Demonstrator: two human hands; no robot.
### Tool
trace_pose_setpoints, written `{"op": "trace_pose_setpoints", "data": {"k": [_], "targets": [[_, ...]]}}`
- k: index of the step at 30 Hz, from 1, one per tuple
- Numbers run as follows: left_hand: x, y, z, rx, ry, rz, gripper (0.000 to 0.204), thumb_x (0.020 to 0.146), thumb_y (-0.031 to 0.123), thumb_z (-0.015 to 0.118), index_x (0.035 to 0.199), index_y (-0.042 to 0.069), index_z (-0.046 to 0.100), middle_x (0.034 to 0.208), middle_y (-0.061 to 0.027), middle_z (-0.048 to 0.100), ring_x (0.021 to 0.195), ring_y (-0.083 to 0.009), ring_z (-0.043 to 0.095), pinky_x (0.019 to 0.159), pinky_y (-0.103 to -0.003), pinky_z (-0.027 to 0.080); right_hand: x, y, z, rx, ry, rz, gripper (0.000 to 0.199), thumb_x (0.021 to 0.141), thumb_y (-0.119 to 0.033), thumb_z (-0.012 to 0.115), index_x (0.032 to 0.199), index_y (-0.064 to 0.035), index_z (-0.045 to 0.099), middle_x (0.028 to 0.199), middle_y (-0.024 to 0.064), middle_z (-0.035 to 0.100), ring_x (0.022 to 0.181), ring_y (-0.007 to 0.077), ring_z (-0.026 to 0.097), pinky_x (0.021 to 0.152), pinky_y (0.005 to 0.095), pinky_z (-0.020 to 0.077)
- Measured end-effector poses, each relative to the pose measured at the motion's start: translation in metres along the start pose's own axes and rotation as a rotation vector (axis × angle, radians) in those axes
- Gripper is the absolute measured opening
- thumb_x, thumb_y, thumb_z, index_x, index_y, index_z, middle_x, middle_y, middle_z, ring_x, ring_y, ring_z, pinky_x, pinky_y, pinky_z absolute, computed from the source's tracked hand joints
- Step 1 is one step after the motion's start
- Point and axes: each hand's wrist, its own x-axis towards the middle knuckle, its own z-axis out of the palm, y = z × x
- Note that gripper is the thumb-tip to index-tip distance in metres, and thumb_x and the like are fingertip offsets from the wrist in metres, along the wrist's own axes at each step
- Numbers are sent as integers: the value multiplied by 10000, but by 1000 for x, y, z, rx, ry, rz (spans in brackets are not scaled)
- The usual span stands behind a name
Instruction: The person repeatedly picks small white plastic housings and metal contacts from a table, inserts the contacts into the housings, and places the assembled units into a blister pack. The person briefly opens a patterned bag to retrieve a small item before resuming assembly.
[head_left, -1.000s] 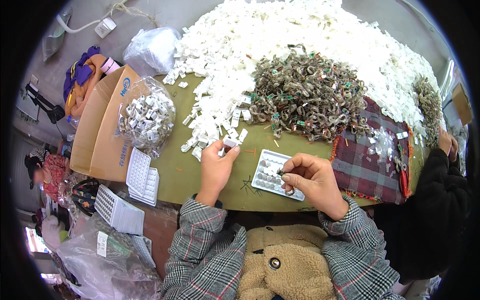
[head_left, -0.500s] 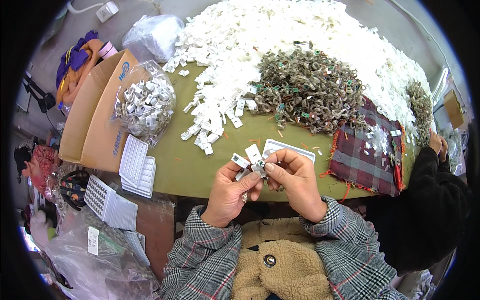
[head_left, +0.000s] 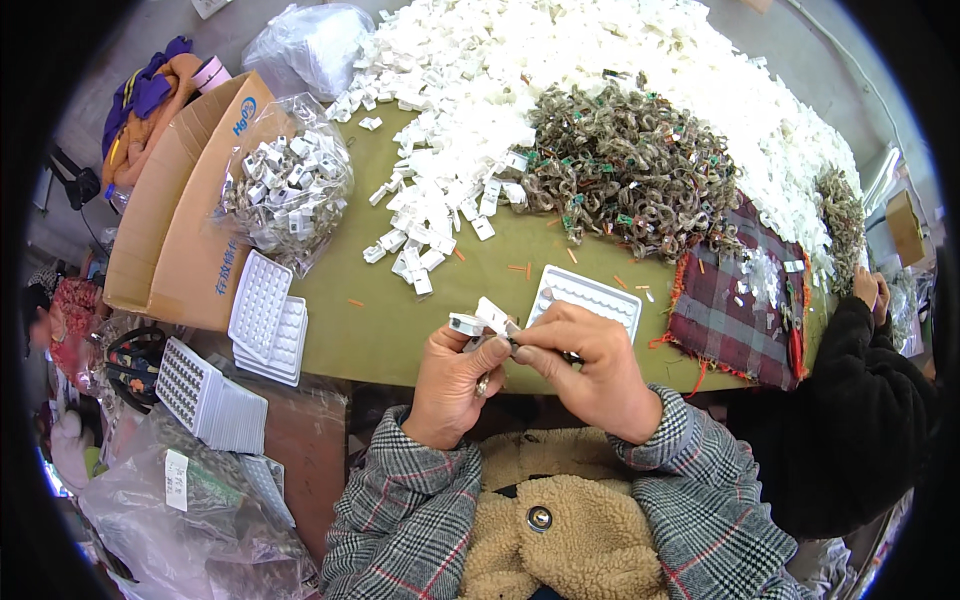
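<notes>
My left hand [head_left: 452, 388] is closed on small white plastic housings [head_left: 492, 314], which stick up between its thumb and fingers. My right hand [head_left: 592, 368] pinches at a small dark piece beside them, and its fingertips nearly meet my left thumb. What exactly the right fingers grip is too small to make out. Just beyond my hands lies a white ridged tray [head_left: 632, 300] on the green tabletop [head_left: 400, 330]. More white housings [head_left: 415, 250] are scattered ahead on the left. Behind the tray is a heap of coiled grey cables [head_left: 630, 170] with small green parts.
A large white pile of plastic parts [head_left: 600, 40] covers the back. Left are a cardboard box [head_left: 185, 225], a clear bag of parts [head_left: 290, 195] and stacked trays [head_left: 225, 405]. Right lie a plaid cloth [head_left: 715, 325], red-handled scissors [head_left: 796, 350] and a co-worker's hands [head_left: 870, 288].
My right hand has turned over, its back now facing up, with its fingertips at the dark piece. The housings in my left hand have shifted slightly. The whole view has shifted a little.
</notes>
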Motion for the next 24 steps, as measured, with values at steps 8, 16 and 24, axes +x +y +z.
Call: {"op": "trace_pose_setpoints", "data": {"k": [8,16,24], "targets": [[-5,-3,6,366,94,200,134,854,49,777,938,17,677,768,-23,676,547,-40,531,434,-188,383,-8,10,4,-312,43,-350,385,761,61,690,1144,59,657,891,137,588,732,266,605,625,357,510],[-4,-5,9,183,-21,313,160,918,63,712,1008,-9,602,894,-68,644,542,-60,510,432,-194,398,-13,1,3,-14,123,47,168,818,73,690,978,23,682,864,68,595,660,115,530,575,242,435],[-4,-6,8,266,-88,381,176,931,46,687,1027,-9,550,1055,-124,628,570,-78,542,455,-198,441,-9,1,4,-2,108,87,102,831,41,688,922,22,646,855,35,582,626,69,475,546,221,385]]}}
